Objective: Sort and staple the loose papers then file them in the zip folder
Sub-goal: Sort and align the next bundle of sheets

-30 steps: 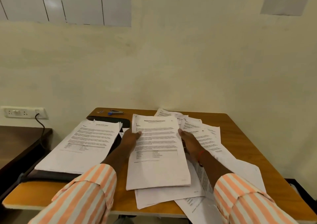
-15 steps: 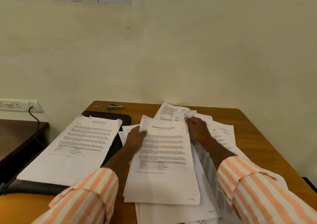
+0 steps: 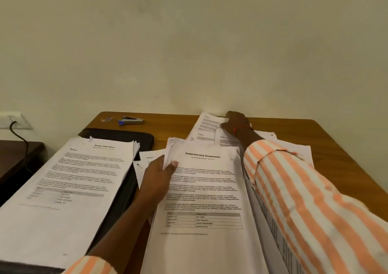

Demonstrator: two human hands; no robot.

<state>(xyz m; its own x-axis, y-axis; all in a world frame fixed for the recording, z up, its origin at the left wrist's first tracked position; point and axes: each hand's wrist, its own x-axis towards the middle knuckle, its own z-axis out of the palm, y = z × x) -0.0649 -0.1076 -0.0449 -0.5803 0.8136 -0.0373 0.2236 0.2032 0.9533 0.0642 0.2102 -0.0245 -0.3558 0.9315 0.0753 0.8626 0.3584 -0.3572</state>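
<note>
The left hand (image 3: 159, 175) grips the paper stack (image 3: 203, 192) at its left edge, thumb on top. The right hand (image 3: 237, 122) rests on a loose sheet (image 3: 206, 124) at the table (image 3: 294, 131) edge; whether its fingers pinch it cannot be told.

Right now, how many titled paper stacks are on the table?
2: the health report stack on the black folder, left; the internship stack, middle, held by the left hand. Loose sheets may hide others.

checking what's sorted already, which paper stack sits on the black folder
The Sample Health Report stack, at left on the black folder; the left hand grips the Internship stack beside it.
</note>
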